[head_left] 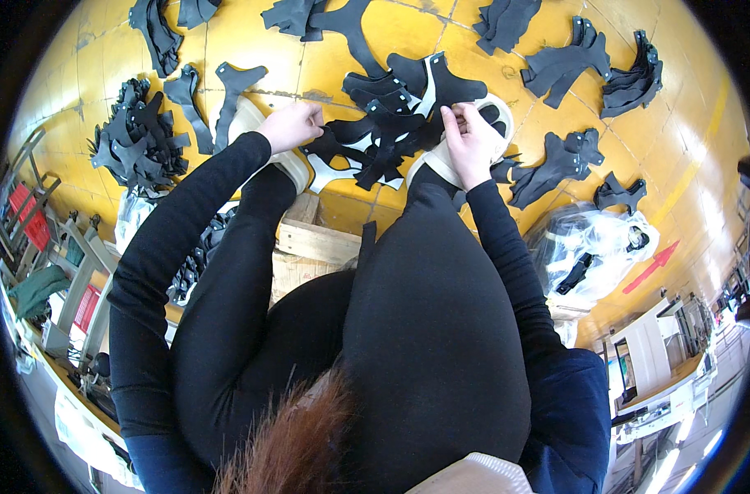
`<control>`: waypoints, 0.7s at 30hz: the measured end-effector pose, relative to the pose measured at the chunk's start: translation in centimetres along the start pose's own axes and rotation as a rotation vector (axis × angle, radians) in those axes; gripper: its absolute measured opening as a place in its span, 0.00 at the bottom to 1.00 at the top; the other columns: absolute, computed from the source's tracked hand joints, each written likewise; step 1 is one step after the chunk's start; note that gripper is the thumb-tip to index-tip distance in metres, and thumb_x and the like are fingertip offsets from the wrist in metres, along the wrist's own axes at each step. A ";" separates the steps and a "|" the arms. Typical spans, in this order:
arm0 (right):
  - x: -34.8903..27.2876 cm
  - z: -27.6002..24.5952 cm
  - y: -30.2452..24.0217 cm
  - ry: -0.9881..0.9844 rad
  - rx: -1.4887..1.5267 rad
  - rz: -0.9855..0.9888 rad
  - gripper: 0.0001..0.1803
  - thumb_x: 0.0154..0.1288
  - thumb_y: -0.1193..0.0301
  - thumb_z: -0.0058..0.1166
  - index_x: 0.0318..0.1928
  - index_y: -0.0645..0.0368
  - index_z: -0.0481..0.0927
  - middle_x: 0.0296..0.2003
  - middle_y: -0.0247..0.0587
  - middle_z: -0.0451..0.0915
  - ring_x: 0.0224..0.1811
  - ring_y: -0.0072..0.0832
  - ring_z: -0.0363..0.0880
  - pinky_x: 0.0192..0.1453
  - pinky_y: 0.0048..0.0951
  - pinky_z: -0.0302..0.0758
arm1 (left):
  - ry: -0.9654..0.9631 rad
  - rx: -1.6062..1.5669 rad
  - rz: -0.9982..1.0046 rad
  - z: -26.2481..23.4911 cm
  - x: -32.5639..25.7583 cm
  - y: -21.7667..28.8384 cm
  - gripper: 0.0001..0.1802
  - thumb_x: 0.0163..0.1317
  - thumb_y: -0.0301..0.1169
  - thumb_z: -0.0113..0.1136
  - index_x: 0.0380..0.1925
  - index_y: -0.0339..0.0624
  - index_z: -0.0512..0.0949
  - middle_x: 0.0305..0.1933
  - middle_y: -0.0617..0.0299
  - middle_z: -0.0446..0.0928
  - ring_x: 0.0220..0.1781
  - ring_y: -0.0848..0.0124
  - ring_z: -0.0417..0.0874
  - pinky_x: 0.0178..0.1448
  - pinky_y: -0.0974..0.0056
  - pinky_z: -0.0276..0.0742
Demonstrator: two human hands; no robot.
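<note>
Between my feet lies a loose pile of black, curved, flat-cut pieces, some showing white undersides. They look like fabric or soft sheet cut-outs with branching ends. At the pile's left edge, my left hand is closed in a pinch, its fingertips at the end of a black cut piece. On the other side, above my right shoe, my right hand is also pinched closed, beside the black pieces. Whatever sits between its fingertips is too small to make out. A white-faced piece pokes out at the pile's near left.
Stacks of similar black pieces lie on the yellow floor, including a tall heap at left and bundles at far right. A clear plastic bag stands at right. Below me is a wooden box. My pale shoes flank the pile.
</note>
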State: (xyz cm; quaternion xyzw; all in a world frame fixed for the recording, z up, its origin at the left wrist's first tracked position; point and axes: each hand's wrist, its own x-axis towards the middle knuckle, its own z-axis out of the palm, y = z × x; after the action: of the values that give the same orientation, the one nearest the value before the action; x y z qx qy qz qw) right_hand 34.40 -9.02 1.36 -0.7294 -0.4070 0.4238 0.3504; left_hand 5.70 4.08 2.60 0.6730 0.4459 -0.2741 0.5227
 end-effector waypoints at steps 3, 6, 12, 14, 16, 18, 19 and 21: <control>0.0 0.3 0.5 0.059 0.010 -0.049 0.07 0.65 0.72 0.60 0.36 0.63 0.77 0.22 0.28 0.74 0.21 0.14 0.67 0.27 0.17 0.67 | 0.051 -0.040 0.006 -0.2 0.0 0.6 0.11 0.54 0.32 0.63 0.29 0.36 0.75 0.31 0.54 0.80 0.39 0.58 0.83 0.46 0.59 0.76; 0.0 0.3 0.6 0.061 -0.004 -0.058 0.07 0.65 0.72 0.60 0.36 0.62 0.77 0.22 0.29 0.74 0.21 0.14 0.67 0.27 0.18 0.67 | -0.008 -0.102 0.025 -0.3 -0.1 1.2 0.11 0.55 0.32 0.63 0.33 0.37 0.74 0.36 0.53 0.79 0.43 0.58 0.81 0.49 0.60 0.75; 0.0 0.0 0.5 -0.006 -0.032 -0.034 0.07 0.66 0.72 0.58 0.38 0.62 0.76 0.25 0.34 0.76 0.25 0.19 0.71 0.30 0.21 0.69 | 0.243 -0.137 0.183 0.3 0.2 -1.0 0.14 0.59 0.30 0.60 0.45 0.40 0.74 0.52 0.58 0.76 0.54 0.63 0.76 0.59 0.62 0.70; 0.0 0.2 0.6 0.027 -0.020 -0.059 0.07 0.65 0.72 0.59 0.36 0.62 0.77 0.23 0.31 0.74 0.22 0.16 0.69 0.28 0.20 0.67 | 0.230 -0.123 0.134 -0.6 0.4 -1.7 0.14 0.61 0.30 0.57 0.46 0.40 0.75 0.49 0.56 0.77 0.51 0.61 0.78 0.57 0.61 0.71; 0.1 0.3 0.5 0.044 -0.020 -0.074 0.07 0.65 0.72 0.60 0.36 0.62 0.77 0.22 0.30 0.74 0.22 0.15 0.68 0.27 0.19 0.67 | 0.221 -0.092 0.096 -1.4 0.8 -2.2 0.13 0.61 0.31 0.57 0.45 0.40 0.76 0.47 0.53 0.78 0.49 0.59 0.79 0.55 0.60 0.73; 0.1 0.2 0.3 0.043 -0.032 -0.079 0.07 0.65 0.72 0.60 0.36 0.62 0.77 0.22 0.31 0.74 0.22 0.15 0.68 0.27 0.19 0.67 | 0.263 -0.100 0.123 -1.6 0.8 -2.4 0.12 0.62 0.31 0.56 0.44 0.38 0.76 0.43 0.53 0.79 0.45 0.60 0.80 0.53 0.61 0.74; 0.1 0.2 0.2 0.043 -0.034 -0.082 0.07 0.65 0.72 0.60 0.36 0.62 0.77 0.22 0.31 0.74 0.22 0.15 0.68 0.27 0.19 0.67 | 0.257 -0.101 0.116 -1.6 0.9 -2.4 0.12 0.62 0.32 0.56 0.44 0.38 0.76 0.43 0.53 0.80 0.44 0.60 0.80 0.53 0.61 0.74; 0.1 0.2 0.2 0.042 -0.038 -0.088 0.07 0.65 0.72 0.60 0.36 0.63 0.77 0.22 0.31 0.74 0.22 0.15 0.69 0.27 0.19 0.67 | 0.224 -0.117 0.102 -1.5 0.9 -2.5 0.13 0.62 0.32 0.55 0.44 0.38 0.76 0.43 0.53 0.80 0.43 0.60 0.81 0.52 0.61 0.75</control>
State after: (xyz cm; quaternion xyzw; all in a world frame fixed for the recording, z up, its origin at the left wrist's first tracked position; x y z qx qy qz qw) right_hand 34.32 -8.97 1.10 -0.7261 -0.4392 0.3849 0.3631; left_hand 3.78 5.90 1.16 0.6895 0.4819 -0.1438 0.5213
